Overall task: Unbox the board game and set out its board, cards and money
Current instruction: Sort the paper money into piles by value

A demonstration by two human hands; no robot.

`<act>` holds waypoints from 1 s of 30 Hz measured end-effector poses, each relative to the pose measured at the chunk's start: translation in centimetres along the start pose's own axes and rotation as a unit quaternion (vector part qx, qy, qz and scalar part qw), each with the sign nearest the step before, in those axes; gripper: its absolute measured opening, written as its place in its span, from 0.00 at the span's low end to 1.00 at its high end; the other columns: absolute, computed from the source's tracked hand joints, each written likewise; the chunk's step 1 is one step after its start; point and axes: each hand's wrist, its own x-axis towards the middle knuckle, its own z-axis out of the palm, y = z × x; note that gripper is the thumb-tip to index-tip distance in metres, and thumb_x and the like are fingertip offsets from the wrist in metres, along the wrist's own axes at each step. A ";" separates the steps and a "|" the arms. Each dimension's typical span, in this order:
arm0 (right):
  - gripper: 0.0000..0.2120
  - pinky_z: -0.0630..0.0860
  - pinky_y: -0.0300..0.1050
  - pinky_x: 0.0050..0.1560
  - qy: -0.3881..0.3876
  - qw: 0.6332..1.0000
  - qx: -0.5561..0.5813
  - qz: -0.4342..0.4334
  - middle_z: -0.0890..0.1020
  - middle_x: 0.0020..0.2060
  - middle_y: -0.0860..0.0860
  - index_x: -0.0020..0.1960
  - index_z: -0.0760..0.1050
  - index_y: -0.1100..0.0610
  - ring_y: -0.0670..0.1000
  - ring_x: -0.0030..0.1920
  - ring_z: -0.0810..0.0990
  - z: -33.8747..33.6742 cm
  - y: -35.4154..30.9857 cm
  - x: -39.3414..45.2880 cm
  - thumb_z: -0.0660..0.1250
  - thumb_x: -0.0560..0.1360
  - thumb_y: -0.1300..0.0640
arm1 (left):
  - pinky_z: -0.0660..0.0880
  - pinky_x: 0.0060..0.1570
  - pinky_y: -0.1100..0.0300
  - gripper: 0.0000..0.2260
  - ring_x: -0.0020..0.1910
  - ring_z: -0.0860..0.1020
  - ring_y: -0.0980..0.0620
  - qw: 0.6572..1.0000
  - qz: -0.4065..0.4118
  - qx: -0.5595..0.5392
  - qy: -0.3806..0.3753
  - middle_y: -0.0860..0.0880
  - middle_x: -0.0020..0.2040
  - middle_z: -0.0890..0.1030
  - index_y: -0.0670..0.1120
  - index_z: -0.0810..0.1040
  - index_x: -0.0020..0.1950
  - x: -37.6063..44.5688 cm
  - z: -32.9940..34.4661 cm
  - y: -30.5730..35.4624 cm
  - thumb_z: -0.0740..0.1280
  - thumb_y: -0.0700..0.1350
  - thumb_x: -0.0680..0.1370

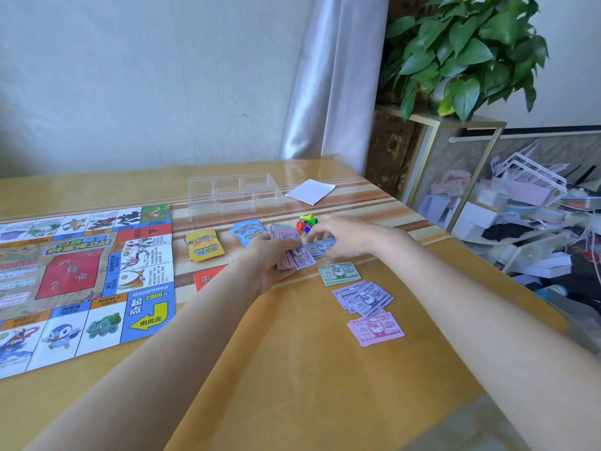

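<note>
The paper game board [81, 281] lies unfolded on the left of the table. My left hand [270, 258] grips a stack of play money [292, 252]. My right hand [341, 239] pinches a blue banknote [320, 247] beside that stack. Sorted money lies in a column in front of my right hand: a green pile [340, 273], a purple pile [362, 297] and a pink pile [375, 328]. A yellow card deck [203, 245] and a blue card deck [247, 231] sit near the board. A red card [206, 279] is partly hidden under my left forearm.
A clear plastic tray [234, 195] and a white folded sheet [310, 191] lie at the back of the table. Small coloured pawns [305, 222] sit behind my right hand. A potted plant [468, 56] and cluttered shelves [536, 222] stand past the table's right edge.
</note>
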 end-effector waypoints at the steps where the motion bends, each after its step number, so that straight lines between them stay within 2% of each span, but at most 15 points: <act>1: 0.22 0.72 0.45 0.51 0.003 1.000 0.002 0.000 0.73 0.58 0.50 0.65 0.72 0.52 0.50 0.54 0.72 0.0 0.0 0.0 0.65 0.72 0.64 | 0.78 0.38 0.58 0.14 0.40 0.79 0.50 1.000 0.000 0.000 -0.004 0.44 0.45 0.79 0.41 0.73 0.63 -0.1 0.0 0.0 0.65 0.35 0.77; 3: 0.22 0.71 0.44 0.52 0.010 1.000 0.005 0.000 0.73 0.59 0.50 0.65 0.72 0.51 0.50 0.55 0.72 0.2 0.1 0.0 0.65 0.72 0.64 | 0.79 0.34 0.60 0.14 0.40 0.79 0.51 1.000 0.006 0.003 -0.006 0.44 0.45 0.80 0.41 0.73 0.63 -0.2 0.0 -0.1 0.65 0.36 0.77; 6: 0.23 0.68 0.44 0.56 0.024 1.000 0.004 0.005 0.71 0.63 0.51 0.67 0.70 0.51 0.51 0.60 0.70 0.3 0.3 -0.1 0.65 0.73 0.63 | 0.79 0.37 0.58 0.13 0.40 0.80 0.51 1.000 0.028 -0.004 0.001 0.45 0.44 0.81 0.41 0.73 0.62 -0.5 -0.5 0.0 0.64 0.36 0.78; 8: 0.21 0.69 0.45 0.59 0.082 0.995 0.061 0.006 0.71 0.63 0.51 0.66 0.71 0.52 0.52 0.62 0.70 -0.2 0.1 -0.4 0.67 0.74 0.60 | 0.81 0.36 0.58 0.11 0.38 0.82 0.51 0.998 0.045 -0.036 -0.009 0.44 0.43 0.83 0.40 0.73 0.60 -0.9 -0.9 0.2 0.63 0.35 0.78; 10: 0.20 0.71 0.43 0.53 0.116 0.970 0.212 -0.001 0.75 0.60 0.51 0.63 0.73 0.53 0.51 0.58 0.75 -0.8 -0.8 -1.0 0.71 0.72 0.55 | 0.80 0.32 0.60 0.11 0.34 0.82 0.52 0.998 0.052 -0.043 -0.012 0.45 0.41 0.83 0.41 0.74 0.59 -1.2 -1.1 0.3 0.64 0.35 0.78; 12: 0.20 0.72 0.40 0.44 0.087 0.952 0.293 -0.016 0.77 0.56 0.51 0.61 0.73 0.53 0.50 0.48 0.79 -1.1 -2.1 -1.5 0.73 0.71 0.54 | 0.79 0.31 0.61 0.11 0.35 0.81 0.53 0.998 0.043 -0.026 -0.024 0.46 0.40 0.82 0.41 0.75 0.59 -1.6 -1.0 0.3 0.65 0.37 0.77; 14: 0.23 0.70 0.36 0.39 0.065 0.964 0.255 -0.023 0.76 0.54 0.50 0.62 0.72 0.53 0.46 0.40 0.76 -1.0 -2.9 -1.8 0.74 0.70 0.55 | 0.80 0.32 0.60 0.07 0.34 0.81 0.53 0.997 0.015 -0.033 -0.062 0.47 0.40 0.82 0.43 0.76 0.56 -2.1 -0.5 0.3 0.65 0.39 0.78; 16: 0.24 0.69 0.36 0.37 0.067 0.970 0.235 -0.019 0.75 0.53 0.51 0.64 0.71 0.54 0.46 0.38 0.76 -0.8 -3.3 -1.9 0.74 0.70 0.58 | 0.81 0.38 0.54 0.05 0.34 0.83 0.52 0.990 -0.007 -0.076 -0.120 0.46 0.39 0.83 0.43 0.77 0.52 -2.8 -0.2 0.5 0.62 0.40 0.79; 19: 0.22 0.74 0.45 0.39 0.076 0.968 0.240 -0.005 0.76 0.51 0.54 0.62 0.72 0.56 0.52 0.36 0.77 -0.8 -3.0 -2.7 0.73 0.70 0.60 | 0.78 0.48 0.47 0.09 0.47 0.82 0.45 0.974 -0.011 -0.113 -0.195 0.41 0.48 0.83 0.39 0.76 0.54 -3.6 -0.4 0.7 0.57 0.35 0.80; 21: 0.19 0.74 0.37 0.35 0.086 0.969 0.231 -0.004 0.78 0.46 0.53 0.60 0.75 0.57 0.48 0.31 0.76 -0.8 -2.6 -3.6 0.73 0.70 0.60 | 0.79 0.47 0.50 0.11 0.48 0.82 0.43 0.975 -0.007 -0.095 -0.199 0.39 0.50 0.82 0.36 0.74 0.56 -3.9 -0.4 0.6 0.55 0.30 0.78; 22: 0.17 0.71 0.29 0.32 0.097 0.974 0.204 -0.005 0.79 0.40 0.49 0.58 0.76 0.56 0.43 0.30 0.75 -0.8 -2.6 -4.1 0.74 0.70 0.59 | 0.80 0.44 0.52 0.12 0.45 0.83 0.45 0.979 -0.003 -0.078 -0.189 0.40 0.48 0.82 0.36 0.74 0.56 -3.9 -0.2 0.5 0.55 0.29 0.78; 23: 0.15 0.67 0.26 0.30 0.110 0.981 0.162 -0.006 0.78 0.35 0.45 0.55 0.78 0.55 0.39 0.29 0.74 -0.9 -2.6 -4.6 0.74 0.70 0.58 | 0.81 0.41 0.53 0.11 0.40 0.84 0.47 0.983 -0.001 -0.060 -0.176 0.41 0.45 0.83 0.37 0.74 0.55 -4.2 0.0 0.3 0.56 0.29 0.78; 26: 0.07 0.65 0.27 0.29 0.145 0.986 0.081 -0.007 0.75 0.30 0.41 0.47 0.82 0.58 0.38 0.29 0.72 -1.2 -2.7 -5.8 0.73 0.70 0.56 | 0.81 0.36 0.54 0.08 0.35 0.83 0.49 0.988 -0.001 -0.005 -0.154 0.42 0.40 0.82 0.38 0.75 0.51 -4.7 0.6 -0.1 0.58 0.30 0.78; 28: 0.03 0.68 0.30 0.28 0.143 0.981 0.131 0.020 0.77 0.29 0.46 0.43 0.81 0.59 0.39 0.24 0.73 -1.4 -2.1 -6.4 0.73 0.70 0.60 | 0.81 0.34 0.54 0.07 0.34 0.83 0.49 0.989 -0.007 0.010 -0.147 0.41 0.42 0.82 0.38 0.75 0.51 -5.0 0.8 -0.2 0.59 0.30 0.78; 30: 0.05 0.69 0.33 0.25 0.111 0.962 0.244 0.058 0.77 0.29 0.53 0.44 0.77 0.61 0.43 0.24 0.73 -1.6 -1.2 -7.5 0.72 0.71 0.65 | 0.81 0.33 0.54 0.08 0.37 0.83 0.47 0.990 -0.015 0.013 -0.142 0.40 0.44 0.82 0.37 0.74 0.54 -5.4 0.7 -0.2 0.60 0.30 0.77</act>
